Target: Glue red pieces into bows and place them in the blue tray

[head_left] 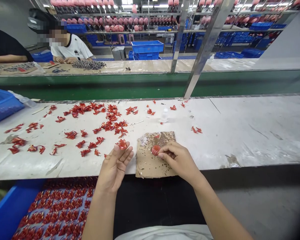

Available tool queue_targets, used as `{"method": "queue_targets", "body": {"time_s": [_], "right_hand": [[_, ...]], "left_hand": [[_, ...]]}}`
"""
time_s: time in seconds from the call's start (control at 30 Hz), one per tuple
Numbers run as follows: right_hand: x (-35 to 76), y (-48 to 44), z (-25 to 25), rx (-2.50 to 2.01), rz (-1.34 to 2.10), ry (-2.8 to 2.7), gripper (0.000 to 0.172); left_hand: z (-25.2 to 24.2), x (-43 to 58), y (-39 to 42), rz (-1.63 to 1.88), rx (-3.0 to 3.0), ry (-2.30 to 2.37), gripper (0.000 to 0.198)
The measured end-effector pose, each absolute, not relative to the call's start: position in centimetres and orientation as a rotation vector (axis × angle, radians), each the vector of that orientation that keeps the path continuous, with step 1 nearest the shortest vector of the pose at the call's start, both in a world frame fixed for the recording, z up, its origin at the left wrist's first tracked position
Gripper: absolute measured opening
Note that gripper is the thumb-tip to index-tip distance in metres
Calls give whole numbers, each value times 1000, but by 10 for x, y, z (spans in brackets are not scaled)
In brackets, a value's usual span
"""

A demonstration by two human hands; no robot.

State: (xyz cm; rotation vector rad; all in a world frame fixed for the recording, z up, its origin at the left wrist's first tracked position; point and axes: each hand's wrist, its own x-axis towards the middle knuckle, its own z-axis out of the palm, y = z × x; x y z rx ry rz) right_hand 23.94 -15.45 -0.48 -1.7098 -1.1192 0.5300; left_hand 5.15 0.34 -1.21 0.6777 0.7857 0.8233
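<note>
- Two bare hands work over the near edge of a long, scuffed white table (255,133).
- Left hand (114,168): palm up, its grip spread with the fingers fanned apart. A crinkled red foil petal cluster (122,144) rests at the fingertips.
- Right hand (177,160): its grip is pressed together, thumb and forefinger pinching a round, glossy red disc (155,150) just above the cardboard.
- Under the disc lies a torn brown cardboard sheet (150,165), speckled with dark spots. It sits on the table between the hands, touching neither palm.
- Dozens of small curled red foil pieces (110,121) lie scattered across the table, left of and above the cardboard.
- A small clear plastic squeeze bottle (164,115) stands upright beyond the cardboard, and a blue plastic crate (2,105) sits at the table's far left.
- Below the near edge, to the left, a blue bin (57,206) holds rows of red foil flowers, just beside the left forearm.
- Across a green-sided belt (140,85), a co-worker in a white T-shirt (72,46) has both hands near a heap of dark striped pieces (88,65).
- Further back, metal shelves (115,32) carry rows of pink items.
</note>
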Motion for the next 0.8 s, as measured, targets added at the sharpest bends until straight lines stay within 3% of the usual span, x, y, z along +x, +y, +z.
{"method": "queue_targets", "body": {"time_s": [0.27,0.43,0.8], "right_hand": [[219,-167,28,-1175,688,-1238,4],[216,-169,22,-1143,786,-1252,5],[197,-174,-4,-1226,650,-1204,2]], "left_hand": [[-8,52,-54,329,926,465,39],[-11,51,-62,282,953,421,37],[-15,44,-64,263,1032,410,28]]}}
